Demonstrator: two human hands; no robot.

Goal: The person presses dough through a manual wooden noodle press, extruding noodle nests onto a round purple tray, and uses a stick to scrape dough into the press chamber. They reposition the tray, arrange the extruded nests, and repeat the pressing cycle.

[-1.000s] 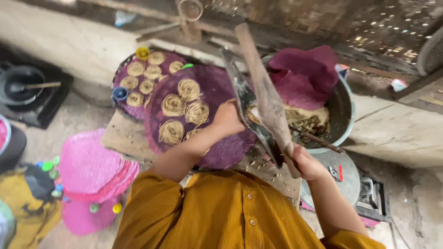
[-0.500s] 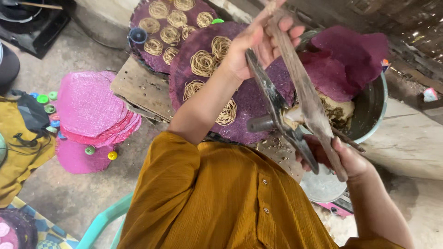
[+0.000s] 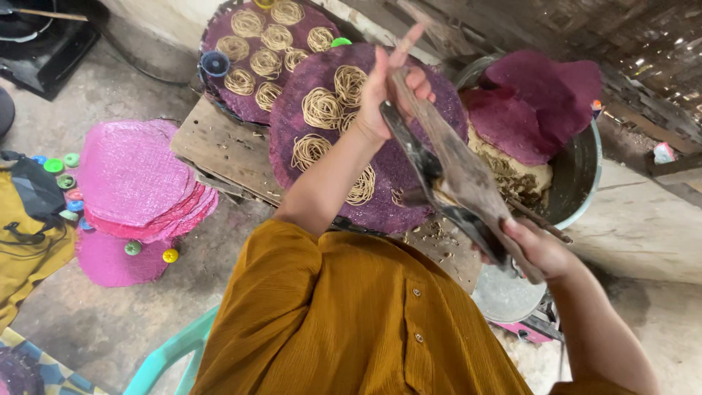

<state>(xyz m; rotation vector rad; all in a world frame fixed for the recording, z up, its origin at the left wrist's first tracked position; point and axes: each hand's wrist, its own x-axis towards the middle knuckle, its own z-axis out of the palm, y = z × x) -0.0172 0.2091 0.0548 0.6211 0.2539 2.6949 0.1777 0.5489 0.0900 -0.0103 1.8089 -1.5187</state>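
Nearest, the right hand (image 3: 537,249) closes around the lower end of a long press (image 3: 457,175) of worn wood and dark metal, held slanted over the desk (image 3: 219,150). The left hand (image 3: 391,88) grips its upper end. Beneath lies a round woven purple mat (image 3: 395,197) bearing pale noodle coils (image 3: 322,108); beyond, a metal basin (image 3: 578,175) holds dough.

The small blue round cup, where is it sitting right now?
In the head view, the small blue round cup sits upper left, at the left edge of the far purple woven mat holding noodle nests, above the wooden board.
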